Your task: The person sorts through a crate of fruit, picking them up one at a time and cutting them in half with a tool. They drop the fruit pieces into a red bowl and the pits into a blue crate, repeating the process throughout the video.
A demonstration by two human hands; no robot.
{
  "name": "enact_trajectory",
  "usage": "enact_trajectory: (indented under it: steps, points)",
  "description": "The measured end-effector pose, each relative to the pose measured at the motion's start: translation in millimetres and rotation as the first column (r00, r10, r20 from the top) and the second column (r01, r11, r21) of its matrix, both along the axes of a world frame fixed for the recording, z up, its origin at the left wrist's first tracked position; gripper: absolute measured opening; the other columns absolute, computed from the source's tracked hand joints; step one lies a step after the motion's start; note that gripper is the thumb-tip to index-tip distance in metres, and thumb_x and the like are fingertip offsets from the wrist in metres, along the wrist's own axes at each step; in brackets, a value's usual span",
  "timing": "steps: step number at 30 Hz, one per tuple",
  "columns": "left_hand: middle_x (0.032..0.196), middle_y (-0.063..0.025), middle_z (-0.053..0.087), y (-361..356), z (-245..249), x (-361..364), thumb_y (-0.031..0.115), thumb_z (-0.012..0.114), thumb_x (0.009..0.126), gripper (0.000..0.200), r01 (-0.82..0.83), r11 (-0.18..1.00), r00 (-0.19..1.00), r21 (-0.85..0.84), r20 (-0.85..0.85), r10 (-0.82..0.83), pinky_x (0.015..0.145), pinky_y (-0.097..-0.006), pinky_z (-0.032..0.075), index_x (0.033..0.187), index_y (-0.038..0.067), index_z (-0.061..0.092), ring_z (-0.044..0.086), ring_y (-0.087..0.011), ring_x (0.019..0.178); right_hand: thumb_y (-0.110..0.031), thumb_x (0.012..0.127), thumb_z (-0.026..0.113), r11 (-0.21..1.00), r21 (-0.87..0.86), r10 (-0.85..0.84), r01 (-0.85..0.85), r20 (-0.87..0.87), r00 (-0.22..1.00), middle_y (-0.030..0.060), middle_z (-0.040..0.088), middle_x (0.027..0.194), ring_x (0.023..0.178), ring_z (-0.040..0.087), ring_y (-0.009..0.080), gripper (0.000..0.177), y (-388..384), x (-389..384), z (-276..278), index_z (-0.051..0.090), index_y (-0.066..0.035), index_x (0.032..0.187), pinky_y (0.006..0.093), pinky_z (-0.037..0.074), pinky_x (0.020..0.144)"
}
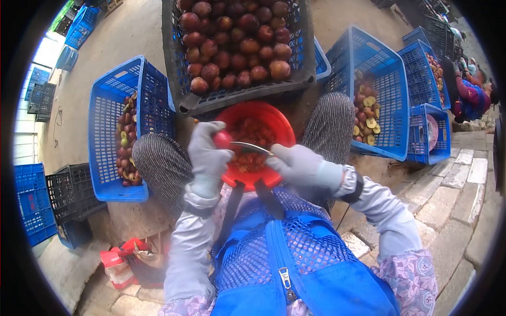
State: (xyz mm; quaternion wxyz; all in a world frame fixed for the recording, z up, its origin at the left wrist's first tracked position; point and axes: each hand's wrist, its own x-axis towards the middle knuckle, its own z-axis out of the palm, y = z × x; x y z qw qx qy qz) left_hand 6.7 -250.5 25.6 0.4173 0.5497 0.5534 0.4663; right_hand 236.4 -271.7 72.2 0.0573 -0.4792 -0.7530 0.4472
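Observation:
My left hand point(207, 147), in a grey glove, is closed round a red plum point(222, 139). In my gloved right hand point(299, 165) is a knife point(252, 146), its curved blade pointing left with the tip at the plum. Both hands are over a red basin point(279, 126) between my knees, which holds reddish pieces of fruit point(250, 160). Just beyond the basin stands a black crate point(184, 102) full of whole plums point(234, 47).
A blue crate point(116, 73) on the left holds plums. Another blue crate point(379, 58) on the right holds cut plum halves point(367, 113). Further right are stacked blue crates point(416, 73) and another person point(472, 95). A red and white bag point(121, 266) lies at lower left.

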Motion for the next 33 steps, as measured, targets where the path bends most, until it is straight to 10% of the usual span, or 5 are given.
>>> enact_trajectory:
  steps: [8,11,15,21,33]
  points:
    - [0.104,-0.0146,0.060,41,43,-14,0.030,0.056,0.092,0.043,0.261,0.907,0.338,-0.329,0.912,0.233,0.077,-0.0344,0.054,0.121,-0.001,0.048,0.063,-0.0285,0.092,-0.039,0.091,0.053,0.855,0.478,-0.254,0.199,0.052,0.966,0.0152,0.065,0.076,0.071,0.065,0.0320,0.034,132,4,25,0.055,-0.005,0.089,0.0468,0.048,0.065]
    - [0.102,-0.0149,0.061,50,27,-9,0.038,0.050,0.096,0.042,0.147,0.925,0.463,-0.351,0.851,0.250,0.072,-0.0352,0.054,0.119,0.003,0.050,0.064,-0.0265,0.087,-0.040,0.090,0.050,0.498,0.861,-0.288,0.101,0.054,0.956,0.0122,0.064,0.081,0.076,0.062,0.0335,0.037,162,-30,23,0.061,-0.007,0.080,0.0441,0.048,0.064]
    - [0.101,-0.0133,0.059,58,2,13,0.040,0.047,0.097,0.042,-0.187,0.981,0.970,0.042,0.168,0.177,0.078,-0.0289,0.048,0.117,0.003,0.051,0.060,-0.0228,0.089,-0.038,0.092,0.048,0.754,0.552,-0.275,0.358,-0.230,0.934,0.0156,0.061,0.080,0.079,0.060,0.0353,0.036,138,-88,9,0.062,-0.007,0.079,0.0459,0.047,0.068]
    - [0.091,-0.0103,0.054,65,-16,34,0.029,0.042,0.100,0.030,-0.397,0.883,0.826,-0.251,0.322,0.462,0.080,-0.0337,0.043,0.102,0.000,0.048,0.055,-0.0233,0.088,-0.032,0.089,0.054,0.676,0.451,-0.505,0.583,-0.293,0.812,0.0141,0.058,0.068,0.069,0.059,0.0359,0.032,116,-121,-21,0.056,-0.008,0.069,0.0460,0.045,0.061]
    - [0.088,-0.0141,0.049,65,-20,25,0.013,0.052,0.089,0.011,-0.113,0.933,0.753,0.343,-0.582,0.306,0.069,-0.0440,0.045,0.098,0.006,0.050,0.055,-0.0338,0.082,-0.027,0.085,0.060,0.591,0.412,-0.566,0.694,-0.402,0.720,0.0125,0.057,0.066,0.065,0.058,0.0326,0.028,113,-120,-22,0.055,-0.006,0.068,0.0425,0.044,0.059]
